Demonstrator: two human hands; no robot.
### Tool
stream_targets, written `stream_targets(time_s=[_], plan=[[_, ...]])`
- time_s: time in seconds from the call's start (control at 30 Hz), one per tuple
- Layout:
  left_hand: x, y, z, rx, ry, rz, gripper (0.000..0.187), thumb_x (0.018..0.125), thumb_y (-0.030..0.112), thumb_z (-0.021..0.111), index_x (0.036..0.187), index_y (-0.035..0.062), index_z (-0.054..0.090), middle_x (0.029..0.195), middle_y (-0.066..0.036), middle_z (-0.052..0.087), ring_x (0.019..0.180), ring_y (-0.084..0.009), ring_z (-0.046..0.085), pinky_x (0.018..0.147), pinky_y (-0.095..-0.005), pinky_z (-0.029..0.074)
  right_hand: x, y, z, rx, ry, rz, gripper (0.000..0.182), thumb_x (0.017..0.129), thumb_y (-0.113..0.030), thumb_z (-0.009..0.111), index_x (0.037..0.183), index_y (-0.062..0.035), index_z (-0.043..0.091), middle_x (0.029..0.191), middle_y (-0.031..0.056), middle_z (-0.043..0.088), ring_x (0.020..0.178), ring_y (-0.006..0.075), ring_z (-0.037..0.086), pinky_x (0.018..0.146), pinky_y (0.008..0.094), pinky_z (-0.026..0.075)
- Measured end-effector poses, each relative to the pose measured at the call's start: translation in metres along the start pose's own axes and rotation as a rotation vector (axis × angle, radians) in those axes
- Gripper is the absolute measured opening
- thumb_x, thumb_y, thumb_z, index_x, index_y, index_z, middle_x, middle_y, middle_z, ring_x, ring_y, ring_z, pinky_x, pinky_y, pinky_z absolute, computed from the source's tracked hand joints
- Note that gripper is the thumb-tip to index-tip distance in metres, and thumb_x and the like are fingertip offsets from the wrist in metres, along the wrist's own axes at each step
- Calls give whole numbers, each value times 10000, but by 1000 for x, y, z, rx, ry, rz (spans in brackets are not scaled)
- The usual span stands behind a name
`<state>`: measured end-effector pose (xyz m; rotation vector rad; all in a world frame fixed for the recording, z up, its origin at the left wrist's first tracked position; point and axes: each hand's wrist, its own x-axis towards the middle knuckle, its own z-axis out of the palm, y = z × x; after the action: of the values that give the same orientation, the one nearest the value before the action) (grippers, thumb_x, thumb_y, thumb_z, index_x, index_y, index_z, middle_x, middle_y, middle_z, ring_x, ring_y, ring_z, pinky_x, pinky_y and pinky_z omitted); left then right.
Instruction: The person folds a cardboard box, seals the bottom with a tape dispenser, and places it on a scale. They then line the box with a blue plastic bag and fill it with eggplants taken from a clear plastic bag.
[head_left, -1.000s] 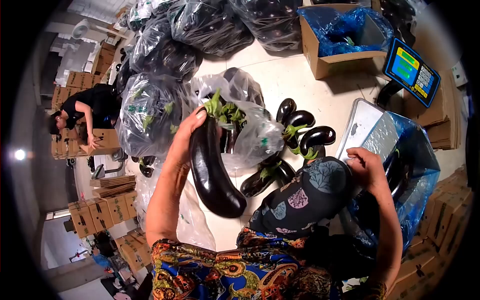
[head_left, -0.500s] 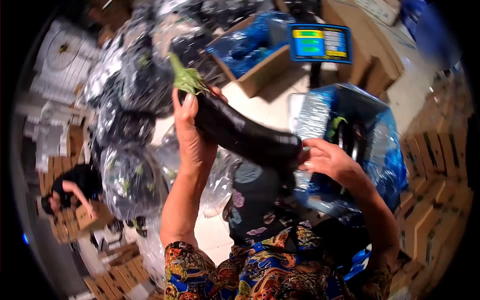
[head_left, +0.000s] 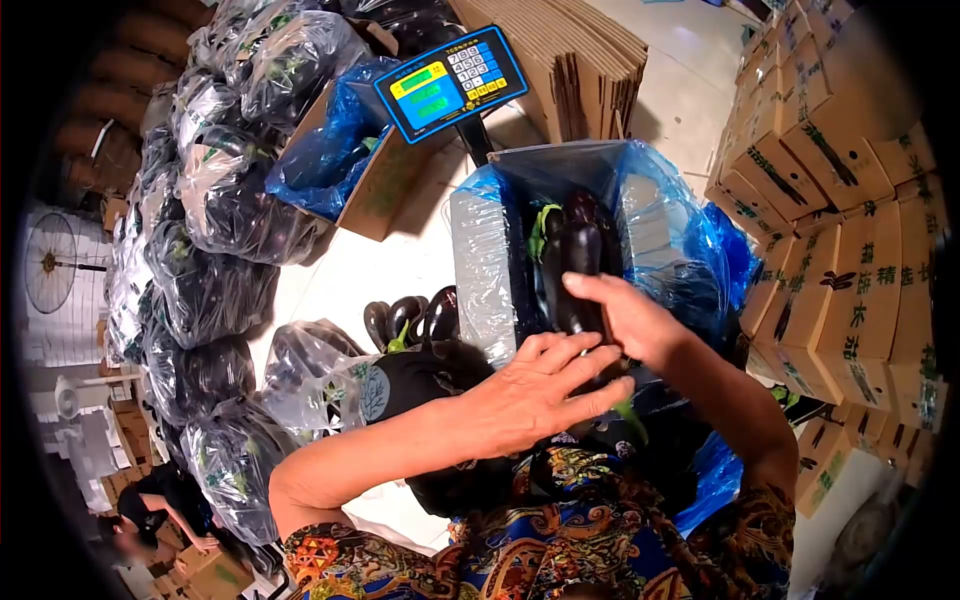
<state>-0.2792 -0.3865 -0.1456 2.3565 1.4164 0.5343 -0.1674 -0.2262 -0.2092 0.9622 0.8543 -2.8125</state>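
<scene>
A carton lined with blue plastic stands in front of me, holding several dark purple eggplants. My right hand is at the carton's near end, thumb laid over an eggplant and its other fingers mostly hidden. My left hand reaches across from the left, palm down, fingers stretched and slightly apart over the near end of the eggplants. A green stem pokes out below the left fingers, toward my body. The hands cover much of the eggplant that it belongs to.
Behind the carton rises a scale display. Left of it sits another blue-lined carton. Clear bags of eggplants are piled at left, with loose eggplants nearer. Flattened cardboard and stacked cartons stand beyond and right. A person works lower left.
The eggplant I held up in both hands has gone down to the carton, and its stem no longer shows at upper left. My left hand has swung right, over the carton's near end. The view has turned.
</scene>
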Motion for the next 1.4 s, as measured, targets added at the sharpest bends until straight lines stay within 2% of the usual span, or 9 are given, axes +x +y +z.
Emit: stream_targets(time_s=[0.17,0.37,0.53,0.63,0.77,0.9,1.03,1.2,1.4], plan=[[-12,-11,-18,-204,-2,-196,528,825,138,682,1311,48,497,1083,-161,598,930,-338,612,809,-419,525,17,-21,-18,-6,-65,-61,212,928,-241,607,1028,-57,634,880,25,675,760,133,657,672,282,545],[-32,-24,-39,-311,-41,-389,492,828,131,684,1280,33,518,1031,-177,608,936,-381,602,804,-429,509,56,-26,0,-56,-99,-145,273,938,-247,593,1076,-13,625,986,85,683,846,166,674,742,312,564],[-63,-32,-54,-373,16,-602,470,847,146,679,1284,53,532,994,-166,616,918,-348,621,792,-397,499,132,26,-30,-534,482,-72,780,863,-413,659,1388,46,309,1294,254,511,1140,326,557,882,427,511],[-84,-50,-48,-396,104,-635,462,848,149,684,1277,48,544,1000,-152,640,931,-302,643,812,-383,506,132,32,-29,-1149,510,-104,868,857,-547,576,1386,78,292,1340,340,438,1255,435,441,1061,410,359],[-104,-75,-43,-621,199,-819,431,872,143,673,1272,35,555,1048,-114,662,918,-203,644,816,-325,514,135,35,-45,-1440,485,-191,898,852,-593,545,1351,120,323,1259,366,488,1206,461,461,1034,456,370],[-130,-105,-16,-710,309,-1016,412,884,118,662,1275,38,558,1042,-95,666,945,-159,623,831,-306,509,112,32,-33,-1541,383,-213,829,898,-401,578,1379,178,230,1030,383,587,986,509,580,882,511,461],[-167,-128,19,-749,309,-1117,407,904,136,643,1282,25,542,1036,-94,673,958,-159,621,854,-301,498,65,-1,0,-1624,239,-99,712,904,-289,590,1340,186,286,891,340,620,850,482,616,750,492,503],[-200,-141,71,-771,373,-1246,413,908,167,642,1271,-1,540,1060,-126,674,1012,-200,614,881,-318,473,38,-19,-15,-1486,128,-740,410,836,-209,670,1137,54,581,890,200,680,815,383,652,693,401,529],[-216,-138,122,-819,381,-1253,272,931,32,557,1184,-68,568,1122,-113,642,988,-187,620,822,-281,484,36,-36,-20,-1215,270,-488,311,828,-87,655,1111,34,609,932,186,702,847,265,698,740,318,537]])
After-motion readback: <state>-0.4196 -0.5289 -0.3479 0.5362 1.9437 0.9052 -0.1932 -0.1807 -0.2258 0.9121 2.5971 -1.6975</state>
